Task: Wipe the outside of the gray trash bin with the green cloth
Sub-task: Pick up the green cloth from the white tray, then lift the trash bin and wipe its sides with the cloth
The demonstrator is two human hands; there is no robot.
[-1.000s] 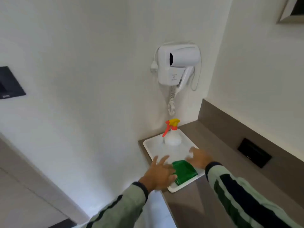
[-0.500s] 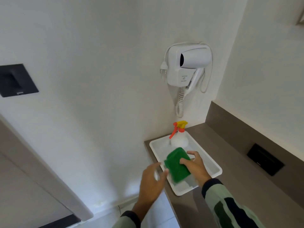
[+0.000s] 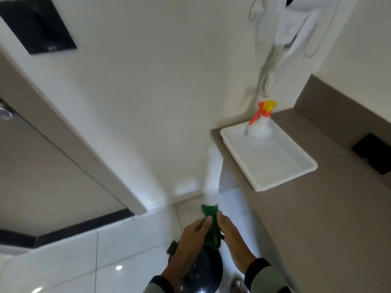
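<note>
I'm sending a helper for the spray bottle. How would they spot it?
Find the brown counter in the corner. On it sits a shallow white plastic tray, and the translucent white spray bottle stands upright at its far end, marked by its orange trigger and yellow nozzle.

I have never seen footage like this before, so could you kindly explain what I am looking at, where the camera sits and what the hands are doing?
There is no machine here. A person wears a wide-angle camera on the head, which looks forward and down, so the walls appear bent. The left hand and right hand hold a green cloth between them, above the floor. Beneath them is a dark, shiny round trash bin, partly hidden by the arms. To the right, a brown counter carries a white tray with a spray bottle standing in it. A white hair dryer hangs on the wall above.
</note>
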